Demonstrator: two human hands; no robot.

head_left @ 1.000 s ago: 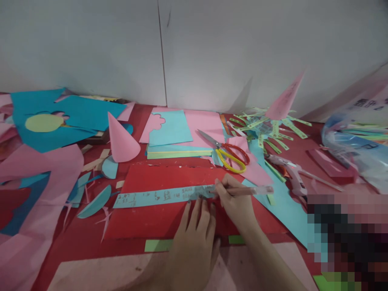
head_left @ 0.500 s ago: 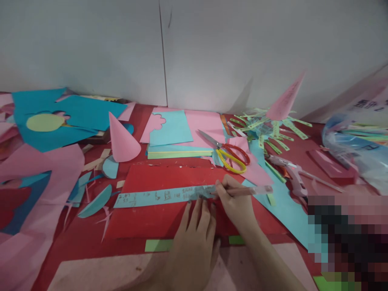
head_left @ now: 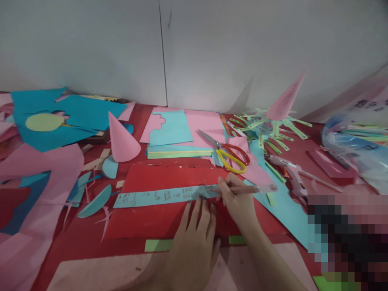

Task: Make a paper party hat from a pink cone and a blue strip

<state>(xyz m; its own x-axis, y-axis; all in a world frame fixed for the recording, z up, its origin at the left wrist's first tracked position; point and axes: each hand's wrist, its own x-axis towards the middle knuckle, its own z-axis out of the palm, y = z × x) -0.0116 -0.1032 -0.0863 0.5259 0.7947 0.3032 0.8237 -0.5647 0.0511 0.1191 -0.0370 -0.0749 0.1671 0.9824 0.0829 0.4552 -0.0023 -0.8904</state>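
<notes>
A long light-blue paper strip [head_left: 157,197] with handwriting lies across a red sheet [head_left: 157,220] on the table. My left hand [head_left: 194,238] lies flat with fingers stretched out, its fingertips pressing the strip's lower edge. My right hand [head_left: 238,202] is closed round a pen [head_left: 251,188], whose tip touches the strip's right end.
Scissors [head_left: 228,153] with yellow and red handles lie behind the strip. A pink paper cone [head_left: 121,139] stands at the left, another [head_left: 285,99] among green strips at the back right. A glue gun [head_left: 292,173], a plastic bag [head_left: 354,149] and a paper stack [head_left: 178,151] surround the work spot.
My right hand and the pen have shifted slightly to the right along the strip. My left hand has stayed put.
</notes>
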